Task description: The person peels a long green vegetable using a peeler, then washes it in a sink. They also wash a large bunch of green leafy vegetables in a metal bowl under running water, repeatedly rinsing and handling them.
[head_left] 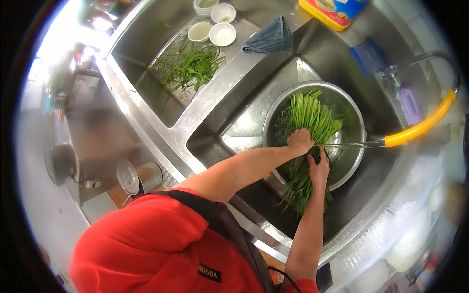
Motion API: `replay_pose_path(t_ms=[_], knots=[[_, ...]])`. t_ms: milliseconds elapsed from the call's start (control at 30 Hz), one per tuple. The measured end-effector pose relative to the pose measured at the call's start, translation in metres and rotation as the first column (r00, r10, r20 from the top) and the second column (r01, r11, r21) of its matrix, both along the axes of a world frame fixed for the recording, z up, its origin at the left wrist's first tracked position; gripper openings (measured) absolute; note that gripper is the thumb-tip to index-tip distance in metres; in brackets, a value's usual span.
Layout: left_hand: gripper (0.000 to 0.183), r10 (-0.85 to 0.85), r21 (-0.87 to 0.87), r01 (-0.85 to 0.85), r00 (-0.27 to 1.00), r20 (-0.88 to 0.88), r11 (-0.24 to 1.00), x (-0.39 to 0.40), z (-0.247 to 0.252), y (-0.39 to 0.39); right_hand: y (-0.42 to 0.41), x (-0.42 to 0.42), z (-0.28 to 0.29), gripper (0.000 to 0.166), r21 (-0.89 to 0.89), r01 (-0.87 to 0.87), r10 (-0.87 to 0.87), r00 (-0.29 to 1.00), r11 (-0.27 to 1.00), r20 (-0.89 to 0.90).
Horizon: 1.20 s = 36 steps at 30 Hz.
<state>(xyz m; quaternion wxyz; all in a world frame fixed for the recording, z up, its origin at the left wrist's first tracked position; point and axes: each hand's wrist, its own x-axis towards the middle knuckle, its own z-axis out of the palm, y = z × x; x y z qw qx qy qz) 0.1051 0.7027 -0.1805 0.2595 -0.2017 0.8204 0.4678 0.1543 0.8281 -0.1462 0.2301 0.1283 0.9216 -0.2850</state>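
A bundle of long green leafy stalks (311,113) lies across a round metal bowl (269,121) in the right sink basin. My left hand (301,141) is closed around the bundle at its middle, with the pale green stalk ends fanned out beyond it. Close beside it, my right hand (319,164) touches the bundle, fingers and thumb apart at its side; whether it grips any stalks I cannot tell. Water runs from a yellow hose (421,130) onto the stalks between my hands. The darker leaves hang over the near rim of the bowl.
Loose green scraps (190,69) and several small white bowls (222,34) are in the left basin. A grey-blue cloth (271,36) hangs on the divider (216,86). Beyond are a yellow and blue container (331,13), a blue brush (367,56) and a purple-handled brush (410,104).
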Motion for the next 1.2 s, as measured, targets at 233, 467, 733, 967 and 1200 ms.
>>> replay_pose_path(t_ms=[233,467,733,967,1200], knots=[[0.026,-0.014,0.239,0.005,0.999,0.036,0.971,-0.002,-0.023,-0.023,0.026,0.006,-0.009,0.046,0.048,0.093,-0.089,0.994,0.995,-0.070],[0.023,-0.027,-0.015,0.024,0.982,-0.188,1.000,-0.005,-0.023,-0.001,0.025,0.003,-0.002,0.045,0.156,0.071,-0.074,0.997,0.985,0.012],[0.012,0.149,0.313,-0.171,0.985,0.092,0.934,-0.011,-0.008,-0.022,0.031,-0.005,0.006,0.041,0.247,0.004,0.012,0.998,0.969,-0.066],[0.022,0.152,0.485,-0.156,0.987,0.049,0.861,-0.009,0.001,-0.048,0.011,-0.029,0.010,0.024,0.372,-0.060,0.238,0.859,0.926,-0.454],[0.019,0.059,0.428,-0.138,0.979,0.194,0.893,-0.017,0.042,-0.063,-0.025,-0.064,0.002,0.038,0.412,-0.041,0.245,0.856,0.910,-0.456]])
